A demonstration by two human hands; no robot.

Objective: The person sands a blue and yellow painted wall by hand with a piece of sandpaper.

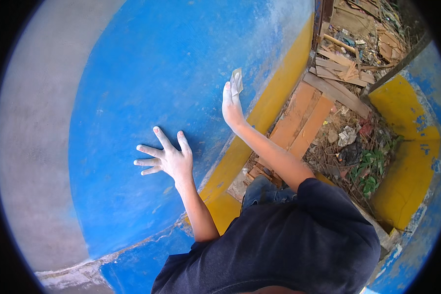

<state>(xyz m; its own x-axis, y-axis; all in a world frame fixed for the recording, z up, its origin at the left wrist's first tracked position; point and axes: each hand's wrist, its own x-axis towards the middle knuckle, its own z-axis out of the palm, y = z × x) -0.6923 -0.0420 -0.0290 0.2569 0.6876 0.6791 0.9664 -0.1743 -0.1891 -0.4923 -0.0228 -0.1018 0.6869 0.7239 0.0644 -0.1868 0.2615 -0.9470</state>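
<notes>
My left hand [171, 158] lies spread against a blue painted wall [147, 88], its fingers wide apart and coated in pale dust. My right hand [232, 104], just as dusty, is raised farther along the wall near the yellow band. A small folded pale sheet [237, 81], perhaps sandpaper, is held at its fingertips. Part of the sheet is hidden by the fingers. Whether it touches the wall cannot be told. Whitish dust and scuffs mark the blue paint around and above the right hand.
A yellow painted band [257, 117] runs along the wall's base. Wooden boards [297, 114] lie on the ground beside it, with broken wood [345, 66] and litter beyond. Green leaves [371, 169] grow near a second yellow-and-blue wall [404, 176] at right. A grey wall section [36, 139] fills the left.
</notes>
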